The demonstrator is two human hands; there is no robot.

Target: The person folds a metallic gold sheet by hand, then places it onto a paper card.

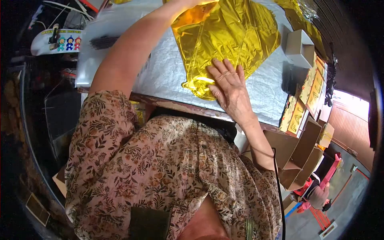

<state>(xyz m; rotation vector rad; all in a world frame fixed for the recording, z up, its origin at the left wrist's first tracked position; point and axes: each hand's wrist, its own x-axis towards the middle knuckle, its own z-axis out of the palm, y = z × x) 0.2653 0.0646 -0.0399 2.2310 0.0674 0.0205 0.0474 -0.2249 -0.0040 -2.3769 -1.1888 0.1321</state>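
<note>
A flat, crinkled gold foil balloon (pixel 244 32) with seams along its edges lies across the silvery table cover (pixel 164 76). My right hand (pixel 232 88) rests on its near end, palm down, with the fingers stretched out and slightly apart. A small folded tip of the foil shines just left of my right thumb. My left arm reaches over the table to the far part of the foil. Only the edge of my left hand (pixel 196 2) shows at the top of the view, and its fingers are cut off.
A white open box (pixel 300 49) stands at the table's right side, beside a dark object (pixel 289 79). Yellow lettered boxes (pixel 306 104) line the right edge. Cardboard boxes (pixel 300 152) sit below. More gold foil (pixel 298 10) lies at the top right. Another person's hand (pixel 319 197) shows lower right.
</note>
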